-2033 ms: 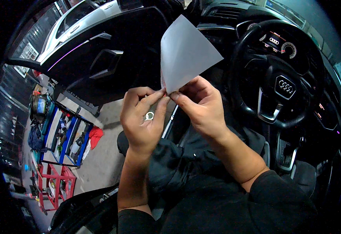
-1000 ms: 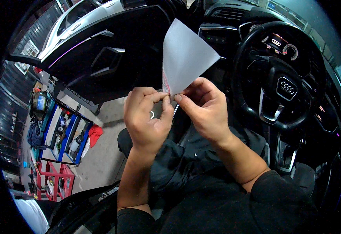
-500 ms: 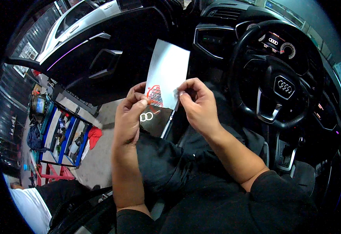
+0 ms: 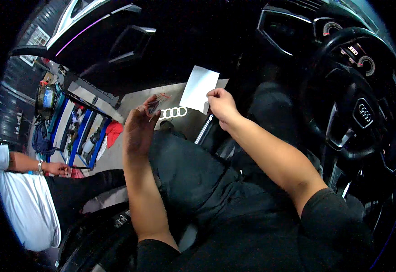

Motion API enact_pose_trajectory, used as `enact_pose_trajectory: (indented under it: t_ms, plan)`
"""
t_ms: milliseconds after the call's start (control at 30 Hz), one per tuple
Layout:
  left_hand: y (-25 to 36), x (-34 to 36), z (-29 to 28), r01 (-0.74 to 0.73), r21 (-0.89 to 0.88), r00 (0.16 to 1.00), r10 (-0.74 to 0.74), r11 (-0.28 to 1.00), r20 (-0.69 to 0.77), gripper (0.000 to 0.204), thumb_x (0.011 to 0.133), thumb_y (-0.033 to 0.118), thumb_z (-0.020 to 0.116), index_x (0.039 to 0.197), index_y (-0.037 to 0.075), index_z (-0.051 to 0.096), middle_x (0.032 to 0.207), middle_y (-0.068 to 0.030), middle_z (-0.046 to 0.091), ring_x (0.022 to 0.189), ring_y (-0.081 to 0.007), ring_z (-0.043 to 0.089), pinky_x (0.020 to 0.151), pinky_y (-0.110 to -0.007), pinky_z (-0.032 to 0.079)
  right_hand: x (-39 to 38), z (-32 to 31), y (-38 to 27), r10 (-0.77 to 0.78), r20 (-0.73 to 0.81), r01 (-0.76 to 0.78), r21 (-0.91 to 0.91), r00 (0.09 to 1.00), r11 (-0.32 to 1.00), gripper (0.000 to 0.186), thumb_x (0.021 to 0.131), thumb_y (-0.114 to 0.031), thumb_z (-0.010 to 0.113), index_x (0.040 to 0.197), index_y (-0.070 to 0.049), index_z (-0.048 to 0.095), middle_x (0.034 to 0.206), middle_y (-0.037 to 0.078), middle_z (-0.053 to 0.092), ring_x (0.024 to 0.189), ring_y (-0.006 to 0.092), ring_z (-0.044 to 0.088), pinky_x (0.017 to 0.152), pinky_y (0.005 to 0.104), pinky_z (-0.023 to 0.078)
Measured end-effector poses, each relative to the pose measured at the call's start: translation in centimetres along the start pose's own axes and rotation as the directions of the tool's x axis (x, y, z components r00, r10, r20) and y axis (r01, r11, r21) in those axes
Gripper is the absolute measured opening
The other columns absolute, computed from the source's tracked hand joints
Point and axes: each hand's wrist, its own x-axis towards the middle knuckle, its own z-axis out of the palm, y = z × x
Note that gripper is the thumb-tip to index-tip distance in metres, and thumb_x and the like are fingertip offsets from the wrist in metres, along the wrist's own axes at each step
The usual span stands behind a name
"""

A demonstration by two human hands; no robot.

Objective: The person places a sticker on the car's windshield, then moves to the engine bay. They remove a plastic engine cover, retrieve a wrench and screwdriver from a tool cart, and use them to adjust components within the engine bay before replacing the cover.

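Note:
Between the fingers of my left hand (image 4: pixel 138 124) is a small, thin, see-through sticker (image 4: pixel 153 106) with red and dark print, partly hidden by the fingertips. A blank white sheet (image 4: pixel 199 88) is pinched at its lower right edge by my right hand (image 4: pixel 223 108). A gap separates the sticker from the sheet. Both hands are raised over my lap, beside the open car door (image 4: pixel 161 50).
The steering wheel (image 4: pixel 313 99) stands on my right. Past the door opening, light in a ring pattern (image 4: pixel 174 112) falls on the ground. Blue-framed tool shelves (image 4: pixel 73 156) and a red cloth (image 4: pixel 113 132) are outside. A person in a white shirt (image 4: pixel 28 204) is at the lower left.
The printed sticker has come away from the white sheet. My left hand has moved slightly left with it, while the sheet stays in my right. Another person has come further into view.

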Motion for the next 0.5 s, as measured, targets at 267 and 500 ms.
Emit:
enact_pose_trajectory:
  t_ms: [267,500]
  plan:
    - [-0.2,0.1,-1.9,-0.016,0.013,0.992,0.017,1.0,-0.124,0.022,0.095,0.026,0.062,0.091,0.005,0.067,0.142,-0.0189,0.061,0.129,-0.0293,0.056,0.11,-0.042,0.041,5.7,7.9,7.6,0.088,0.184,0.006,-0.456,0.979,0.89,0.05,0.083,-0.016,0.071,0.131,-0.003,0.061,0.127,0.021,0.064,0.119,0.039,0.063,0.097,0.0444,0.052]
    - [-0.5,0.1,-2.5,-0.073,0.079,0.952,0.093,0.994,-0.293,0.028,0.096,0.019,0.06,0.114,-0.001,0.068,0.134,-0.016,0.064,0.123,-0.0241,0.059,0.108,-0.04,0.044,-1.3,7.2,-3.1,-0.86,0.263,0.878,-0.332,0.438,0.345,0.044,0.077,-0.011,0.073,0.119,-0.009,0.06,0.124,0.014,0.06,0.113,0.0373,0.059,0.097,0.047,0.05]
